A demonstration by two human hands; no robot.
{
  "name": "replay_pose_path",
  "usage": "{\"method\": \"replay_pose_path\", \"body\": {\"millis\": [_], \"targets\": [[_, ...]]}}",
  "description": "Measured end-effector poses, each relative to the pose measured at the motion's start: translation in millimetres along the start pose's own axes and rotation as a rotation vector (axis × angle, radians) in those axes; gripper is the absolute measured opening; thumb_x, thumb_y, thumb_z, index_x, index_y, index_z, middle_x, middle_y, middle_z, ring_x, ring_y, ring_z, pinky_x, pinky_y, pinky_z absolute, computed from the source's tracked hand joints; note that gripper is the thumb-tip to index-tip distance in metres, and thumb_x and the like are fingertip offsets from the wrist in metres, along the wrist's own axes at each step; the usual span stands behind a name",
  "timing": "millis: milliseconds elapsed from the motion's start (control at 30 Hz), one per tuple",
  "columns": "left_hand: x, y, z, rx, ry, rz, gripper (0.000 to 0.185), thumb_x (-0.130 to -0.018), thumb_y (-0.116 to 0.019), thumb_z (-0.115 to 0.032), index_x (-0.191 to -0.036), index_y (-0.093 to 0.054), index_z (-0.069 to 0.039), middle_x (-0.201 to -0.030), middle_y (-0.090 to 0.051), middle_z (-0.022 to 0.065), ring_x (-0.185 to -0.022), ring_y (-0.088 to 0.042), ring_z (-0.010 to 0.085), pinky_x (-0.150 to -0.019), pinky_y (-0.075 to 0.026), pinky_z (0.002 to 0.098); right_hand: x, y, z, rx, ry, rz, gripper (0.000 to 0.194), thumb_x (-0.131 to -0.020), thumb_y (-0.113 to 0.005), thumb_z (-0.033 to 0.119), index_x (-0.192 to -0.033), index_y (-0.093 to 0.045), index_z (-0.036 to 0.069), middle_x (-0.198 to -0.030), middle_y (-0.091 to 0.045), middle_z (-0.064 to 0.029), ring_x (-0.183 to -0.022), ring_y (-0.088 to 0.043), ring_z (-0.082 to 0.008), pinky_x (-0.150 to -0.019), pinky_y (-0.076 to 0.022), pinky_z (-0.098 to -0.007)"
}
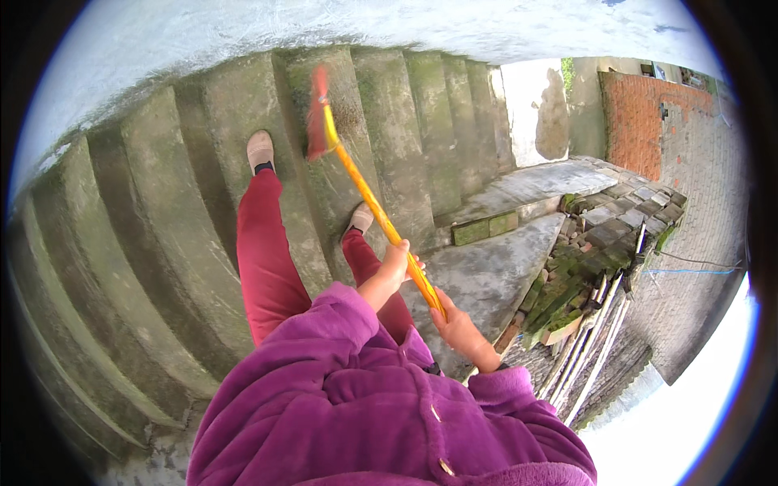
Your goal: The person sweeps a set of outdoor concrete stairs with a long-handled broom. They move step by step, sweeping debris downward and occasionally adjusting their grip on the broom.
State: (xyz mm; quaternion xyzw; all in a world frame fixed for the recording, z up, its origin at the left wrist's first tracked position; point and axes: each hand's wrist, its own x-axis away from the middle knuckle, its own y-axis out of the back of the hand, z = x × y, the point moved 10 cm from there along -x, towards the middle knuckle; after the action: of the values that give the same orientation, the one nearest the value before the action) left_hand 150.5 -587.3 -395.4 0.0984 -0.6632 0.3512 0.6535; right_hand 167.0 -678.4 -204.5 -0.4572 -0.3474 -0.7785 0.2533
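A push broom (383,215) with a yellow handle reaches diagonally away from my body. Its red bristle head (317,124), blurred, is over a mossy concrete step (343,79) near the wall. My left hand (392,267) wraps around the lower half of the handle. Closer to my body, my right hand (459,325) grips near the handle's end. My left shoe (261,146) rests on one step, and my right shoe (361,217) is on the neighbouring one, beside the handle.
A pale plastered wall (389,24) runs along the far side of the stairs. On the right are a concrete ledge (486,267), a pile of bricks and stone blocks (583,267), several pale poles (592,340) and a brick wall (632,127). More steps (158,158) continue to the left.
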Motion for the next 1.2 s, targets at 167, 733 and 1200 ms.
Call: {"method": "replay_pose_path", "body": {"millis": [167, 733, 1200], "targets": [[-50.4, -10.3, -14.6, 0.071, 0.124, -0.059, 0.042, -0.098, -0.044, -0.04, -0.128, -0.031, -0.012, -0.102, -0.047, 0.0145, -0.085, -0.058, 0.0332, -0.079, -0.053, 0.0581, -45.0, 20.5, 7.3, 0.213, -0.049, -0.013, 0.052, -0.095, -0.051, 0.031, -0.141, -0.039, 0.009, -0.097, -0.063, -0.0302, -0.092, -0.06, -0.0482, -0.08, -0.0478, -0.0497], [-1.4, -23.1, -12.6, 0.191, 0.101, -0.021, 0.039, -0.101, -0.042, -0.038, -0.126, -0.031, -0.01, -0.103, -0.045, 0.0149, -0.085, -0.057, 0.032, -0.078, -0.053, 0.059, -17.1, 39.9, 18.1, 0.111, 0.007, 0.054, 0.053, -0.094, -0.052, 0.029, -0.142, -0.038, 0.01, -0.091, -0.064, -0.0293, -0.088, -0.062, -0.0469, -0.078, -0.0495, -0.0501], [14.3, -79.9, -45.2, 0.194, -0.032, 0.215, 0.027, -0.099, -0.048, -0.034, -0.099, -0.041, -0.007, -0.09, -0.052, 0.0135, -0.079, -0.06, 0.0317, -0.08, -0.054, 0.0564, 7.2, 76.1, 42.1, 0.126, 0.058, -0.123, 0.051, -0.094, -0.054, 0.029, -0.14, -0.042, 0.011, -0.097, -0.064, -0.0289, -0.093, -0.062, -0.0443, -0.08, -0.0494, -0.0461]]}}
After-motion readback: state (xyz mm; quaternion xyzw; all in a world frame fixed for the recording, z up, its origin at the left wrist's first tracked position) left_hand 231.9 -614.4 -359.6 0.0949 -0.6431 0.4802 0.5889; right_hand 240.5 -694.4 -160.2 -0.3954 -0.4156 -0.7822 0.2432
